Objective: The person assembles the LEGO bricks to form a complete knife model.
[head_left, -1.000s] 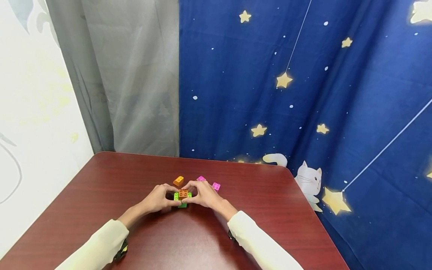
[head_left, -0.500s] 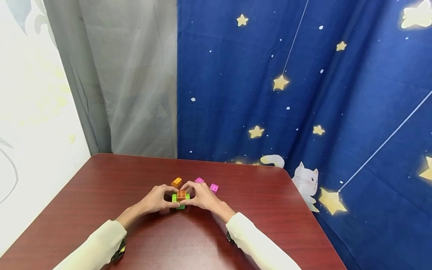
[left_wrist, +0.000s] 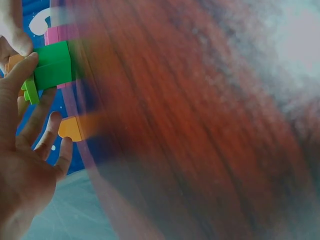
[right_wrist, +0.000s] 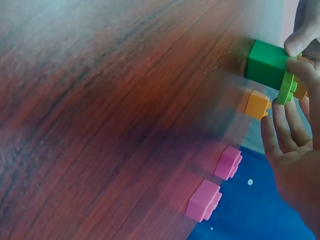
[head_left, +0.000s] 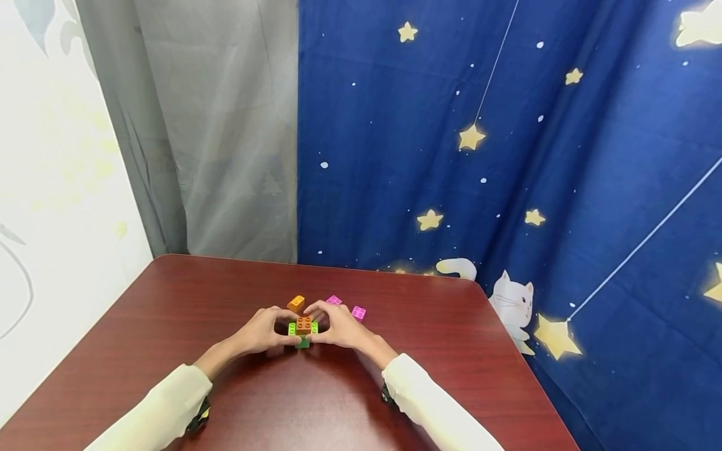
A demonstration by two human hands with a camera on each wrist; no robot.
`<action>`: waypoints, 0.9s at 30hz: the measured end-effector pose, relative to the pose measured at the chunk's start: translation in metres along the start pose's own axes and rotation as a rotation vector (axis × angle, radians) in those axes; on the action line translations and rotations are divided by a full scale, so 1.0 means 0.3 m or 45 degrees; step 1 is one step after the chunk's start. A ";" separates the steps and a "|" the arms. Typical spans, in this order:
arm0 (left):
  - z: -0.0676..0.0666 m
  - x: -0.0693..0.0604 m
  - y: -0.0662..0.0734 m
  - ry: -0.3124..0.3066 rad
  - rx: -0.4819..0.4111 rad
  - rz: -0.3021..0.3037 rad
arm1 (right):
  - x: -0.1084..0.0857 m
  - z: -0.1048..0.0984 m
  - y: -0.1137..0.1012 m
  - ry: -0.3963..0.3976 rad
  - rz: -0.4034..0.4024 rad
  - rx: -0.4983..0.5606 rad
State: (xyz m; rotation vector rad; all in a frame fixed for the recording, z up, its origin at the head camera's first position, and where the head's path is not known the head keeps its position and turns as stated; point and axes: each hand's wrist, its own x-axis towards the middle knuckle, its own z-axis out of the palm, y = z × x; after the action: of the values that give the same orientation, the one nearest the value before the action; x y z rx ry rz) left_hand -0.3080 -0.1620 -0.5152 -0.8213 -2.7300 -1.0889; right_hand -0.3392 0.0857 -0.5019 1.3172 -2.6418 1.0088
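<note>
A small stack of building bricks stands on the table between both hands. Its base is a green block (left_wrist: 54,65), above that lies a light green piece (right_wrist: 286,88) with studs, and an orange-brown brick (head_left: 304,325) sits on top. My left hand (head_left: 262,331) holds the stack from the left, thumb on the near side and index finger on the far side. From the right, my right hand (head_left: 341,326) holds it the same way. The other fingers of both hands reach past the stack in the wrist views. Fingers hide part of the orange-brown brick there.
Behind the stack lies a loose orange brick (head_left: 296,304) with a curved edge. Two pink bricks, one (head_left: 334,300) farther back and one (head_left: 358,312) to the right, lie beyond my right hand. The dark red table (head_left: 395,357) ends at a starry blue curtain (head_left: 383,156).
The head view shifts slightly. Both hands stay around the stack, with hardly any visible movement of fingers or bricks.
</note>
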 end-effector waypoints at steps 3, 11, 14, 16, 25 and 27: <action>-0.002 0.004 0.002 -0.003 -0.006 -0.015 | -0.007 -0.006 -0.001 -0.005 0.025 0.019; -0.003 0.025 0.007 0.033 -0.013 0.015 | -0.023 -0.041 -0.001 -0.022 0.012 0.087; 0.000 0.029 0.008 0.038 -0.001 0.022 | -0.037 -0.053 0.012 -0.024 -0.012 0.094; 0.001 0.031 0.011 0.034 -0.003 0.021 | -0.047 -0.062 0.023 -0.018 -0.016 0.080; -0.001 0.033 0.022 -0.028 -0.093 -0.027 | -0.101 -0.115 0.080 0.005 0.045 0.082; 0.000 0.037 0.022 -0.040 -0.101 -0.041 | -0.113 -0.128 0.092 0.021 0.056 0.070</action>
State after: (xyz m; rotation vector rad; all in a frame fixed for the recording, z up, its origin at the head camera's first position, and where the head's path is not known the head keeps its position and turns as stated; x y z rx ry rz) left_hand -0.3140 -0.1531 -0.5081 -0.8144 -2.7509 -1.2085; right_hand -0.3471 0.1432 -0.4964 1.2601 -2.6604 1.1006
